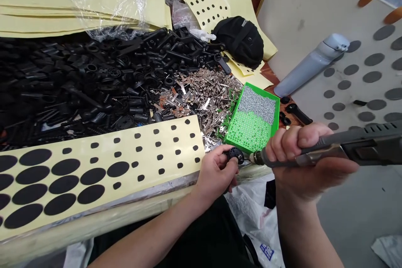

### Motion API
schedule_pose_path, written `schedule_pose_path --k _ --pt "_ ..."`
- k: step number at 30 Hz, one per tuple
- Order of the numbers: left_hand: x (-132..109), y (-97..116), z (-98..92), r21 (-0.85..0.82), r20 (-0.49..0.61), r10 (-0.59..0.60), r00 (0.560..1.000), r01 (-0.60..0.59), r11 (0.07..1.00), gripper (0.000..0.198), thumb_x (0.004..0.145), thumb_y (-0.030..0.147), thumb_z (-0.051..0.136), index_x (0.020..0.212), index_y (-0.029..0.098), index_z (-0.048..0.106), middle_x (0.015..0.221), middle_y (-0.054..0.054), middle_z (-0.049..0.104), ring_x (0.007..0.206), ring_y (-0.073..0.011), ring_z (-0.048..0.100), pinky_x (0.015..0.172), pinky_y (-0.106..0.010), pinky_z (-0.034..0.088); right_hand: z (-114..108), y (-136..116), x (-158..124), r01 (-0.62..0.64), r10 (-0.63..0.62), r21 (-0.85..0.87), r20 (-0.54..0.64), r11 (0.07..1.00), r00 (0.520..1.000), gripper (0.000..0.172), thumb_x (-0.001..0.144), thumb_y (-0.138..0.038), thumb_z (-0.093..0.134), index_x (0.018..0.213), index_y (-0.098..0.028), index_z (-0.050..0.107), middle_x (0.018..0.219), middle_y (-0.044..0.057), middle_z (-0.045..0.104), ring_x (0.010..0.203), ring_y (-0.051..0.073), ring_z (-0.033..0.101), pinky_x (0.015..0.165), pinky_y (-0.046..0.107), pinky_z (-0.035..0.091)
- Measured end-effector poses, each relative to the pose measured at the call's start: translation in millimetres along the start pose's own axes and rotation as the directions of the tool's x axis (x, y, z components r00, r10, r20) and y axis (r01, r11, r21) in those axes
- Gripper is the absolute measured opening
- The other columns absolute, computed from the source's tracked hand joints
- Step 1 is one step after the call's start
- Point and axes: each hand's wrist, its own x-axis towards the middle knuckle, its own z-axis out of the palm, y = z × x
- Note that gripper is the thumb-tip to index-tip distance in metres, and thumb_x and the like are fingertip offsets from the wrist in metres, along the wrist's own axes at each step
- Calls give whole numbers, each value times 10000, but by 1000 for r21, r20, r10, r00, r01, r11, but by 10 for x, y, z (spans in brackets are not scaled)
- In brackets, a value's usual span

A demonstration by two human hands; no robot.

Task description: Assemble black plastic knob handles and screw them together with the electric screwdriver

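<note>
My left hand pinches a small round black plastic part at the table's front edge. My right hand is wrapped around a grey and black electric screwdriver, whose metal bit end sits right beside the part. I cannot tell if the bit touches it. Just behind both hands lies a green perforated tray, its far half covered in tiny grey screws. A pile of silver metal clips spills against the tray's left side.
A heap of black plastic parts fills the table's back left. A pale yellow sheet with black adhesive dots lies at front left. A black pouch, grey bottle and dotted white board stand at back right.
</note>
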Motion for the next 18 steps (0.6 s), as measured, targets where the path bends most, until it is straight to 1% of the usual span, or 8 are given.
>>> schedule_pose_path --k 5,14,18 --pt "6 -12 8 17 9 -5 1000 4 1000 370 732 346 582 1033 141 523 550 68 539 355 -98 506 288 -180 381 13 17 -8 -18 18 4 -13 1000 1000 461 603 -575 788 648 -215 505 475 -94 397 352 67 344 308 195 322" --pt "-2 -12 22 2 -13 -20 1000 20 1000 374 704 335 612 1018 151 526 520 79 536 331 -95 487 278 -183 375 40 18 -32 -36 36 -17 25 999 999 463 586 -566 801 641 -220 497 472 -94 406 358 69 363 321 204 328" --pt "-2 -11 22 -1 -25 -22 999 22 1000 365 700 324 603 1011 145 537 509 77 541 324 -95 480 271 -184 375 39 34 -36 -40 40 -9 26 999 999 423 615 -519 803 653 -215 510 479 -91 407 372 71 378 332 205 337"
